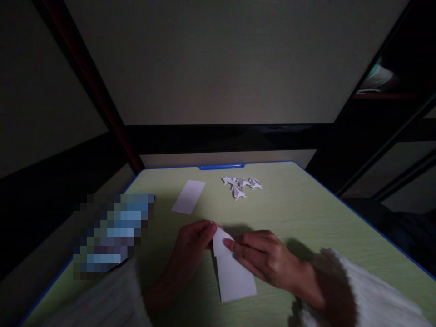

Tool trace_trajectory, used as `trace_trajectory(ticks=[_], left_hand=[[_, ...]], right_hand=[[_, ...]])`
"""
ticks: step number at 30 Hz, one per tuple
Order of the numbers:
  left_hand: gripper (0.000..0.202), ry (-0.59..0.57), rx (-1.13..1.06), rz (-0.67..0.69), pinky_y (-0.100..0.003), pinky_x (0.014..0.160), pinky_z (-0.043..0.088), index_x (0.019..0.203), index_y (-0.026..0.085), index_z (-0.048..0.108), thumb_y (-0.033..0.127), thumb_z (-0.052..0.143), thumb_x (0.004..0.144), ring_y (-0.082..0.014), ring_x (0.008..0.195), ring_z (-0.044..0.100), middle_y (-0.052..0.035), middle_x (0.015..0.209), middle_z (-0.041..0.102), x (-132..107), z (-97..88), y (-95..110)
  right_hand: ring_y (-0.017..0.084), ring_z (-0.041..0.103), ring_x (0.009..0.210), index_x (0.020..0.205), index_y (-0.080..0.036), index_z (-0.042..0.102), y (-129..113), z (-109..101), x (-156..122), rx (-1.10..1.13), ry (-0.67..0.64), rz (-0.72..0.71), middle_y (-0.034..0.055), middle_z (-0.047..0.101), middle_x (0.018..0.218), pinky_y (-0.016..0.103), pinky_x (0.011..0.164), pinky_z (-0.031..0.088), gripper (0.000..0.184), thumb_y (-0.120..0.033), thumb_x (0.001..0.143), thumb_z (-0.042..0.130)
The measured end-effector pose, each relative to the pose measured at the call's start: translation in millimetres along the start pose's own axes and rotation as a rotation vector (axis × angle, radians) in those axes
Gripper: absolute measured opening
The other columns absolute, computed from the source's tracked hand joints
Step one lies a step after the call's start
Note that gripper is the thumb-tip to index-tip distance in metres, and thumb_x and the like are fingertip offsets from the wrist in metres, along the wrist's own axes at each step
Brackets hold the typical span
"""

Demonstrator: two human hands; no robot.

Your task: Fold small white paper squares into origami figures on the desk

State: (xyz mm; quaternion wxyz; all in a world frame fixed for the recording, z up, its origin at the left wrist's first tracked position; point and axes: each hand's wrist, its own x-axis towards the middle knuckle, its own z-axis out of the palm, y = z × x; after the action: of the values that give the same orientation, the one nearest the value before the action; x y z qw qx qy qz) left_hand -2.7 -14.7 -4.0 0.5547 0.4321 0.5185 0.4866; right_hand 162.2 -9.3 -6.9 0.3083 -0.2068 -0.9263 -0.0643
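Observation:
A white sheet of paper (235, 279) is held between both hands just above the table, its upper part folded over into a flap with a slanted edge. My left hand (195, 238) pinches the top left corner of the flap between thumb and fingers. From the right, my right hand (269, 256) grips the flap's right side, with a fingertip lying on the paper. The far fingers of both hands are partly hidden behind the sheet. Beyond the hands, several small folded white paper figures (239, 191) sit in a cluster.
A flat white paper rectangle (189, 196) lies left of the figures. On the left edge is a pixelated device-like object (116, 236). The pale green table (289, 209) has a blue rim and a blue handle (222, 167) at its far side, near a panel (221, 63).

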Motion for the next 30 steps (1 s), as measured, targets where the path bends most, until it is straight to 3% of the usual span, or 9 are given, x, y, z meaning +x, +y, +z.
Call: trace_trajectory(ticks=[21,27,30], left_hand=[[0.016,-0.007,-0.037,0.012,-0.02,0.048,0.037,0.052,0.013,0.058,0.027,0.059,0.057,-0.0098,0.048,0.045,0.0021,0.048,0.054,-2.3,-0.4,2.6],[0.019,0.03,0.049,0.06,-0.018,0.043,0.031,0.047,0.014,0.051,0.026,0.058,0.058,-0.0074,0.044,0.037,0.0054,0.042,0.043,-0.7,-3.2,-1.0],[0.02,0.006,0.125,0.1,-0.018,0.043,0.029,0.047,0.014,0.048,0.026,0.056,0.06,-0.007,0.044,0.035,0.0057,0.043,0.041,-1.2,-3.7,-1.5]], right_hand=[[0.009,0.05,0.048,0.095,-0.009,0.058,-1.3,-4.0,1.9,0.037,-0.028,0.007,0.0023,0.057,0.057,0.021,0.043,0.041,0.026,-0.016,0.083,0.036],[0.01,0.05,0.05,0.101,-0.011,0.054,-3.2,-3.3,-0.2,0.063,-0.044,-0.009,0.0012,0.056,0.057,0.023,0.046,0.041,0.026,-0.015,0.081,0.038],[0.01,0.05,0.052,0.103,-0.013,0.048,-8.8,-2.0,1.0,0.258,-0.032,0.151,-0.0007,0.054,0.059,0.024,0.052,0.041,0.028,-0.02,0.076,0.044]])
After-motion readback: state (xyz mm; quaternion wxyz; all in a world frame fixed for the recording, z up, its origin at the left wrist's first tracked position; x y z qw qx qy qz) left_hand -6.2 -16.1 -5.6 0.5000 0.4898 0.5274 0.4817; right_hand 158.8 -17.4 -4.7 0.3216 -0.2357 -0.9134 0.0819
